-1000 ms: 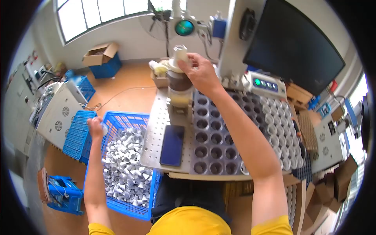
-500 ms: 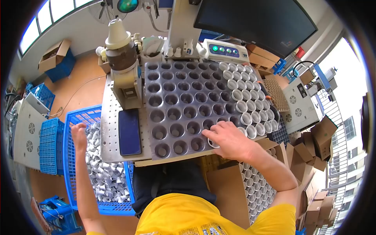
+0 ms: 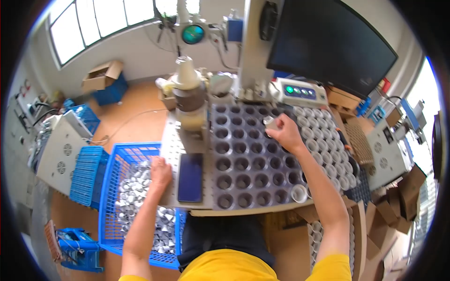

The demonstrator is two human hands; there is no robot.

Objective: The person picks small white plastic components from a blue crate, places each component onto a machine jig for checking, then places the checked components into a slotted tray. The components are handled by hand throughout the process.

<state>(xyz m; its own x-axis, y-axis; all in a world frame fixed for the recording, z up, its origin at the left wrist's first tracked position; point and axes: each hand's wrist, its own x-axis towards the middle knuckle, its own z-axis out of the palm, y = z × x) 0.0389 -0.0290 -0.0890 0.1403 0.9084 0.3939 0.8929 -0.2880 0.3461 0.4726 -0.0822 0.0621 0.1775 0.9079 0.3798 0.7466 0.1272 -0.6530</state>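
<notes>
My right hand (image 3: 285, 134) is raised over the middle of the grey tray of round pockets (image 3: 243, 161) and pinches a small white fitting (image 3: 270, 122) in its fingertips. My left hand (image 3: 161, 171) reaches down into the blue basket (image 3: 110, 175), onto the heap of white fittings (image 3: 133, 192) next to the table edge; its fingers are hidden. The tray's right-hand pockets hold several white fittings (image 3: 328, 145). One more white fitting (image 3: 298, 193) sits in the front row. Most pockets are bare.
A fixture with a cone-shaped top (image 3: 187, 96) stands at the tray's back left, with a dark phone (image 3: 191, 177) lying in front of it. Behind are a control box with green lights (image 3: 300, 92) and a black monitor (image 3: 328, 44). Cardboard boxes (image 3: 396, 206) crowd the right.
My right hand left the tray's front edge, where a white fitting now sits, and moved to mid-tray with a fitting in it. My left hand shifted to the basket's right side.
</notes>
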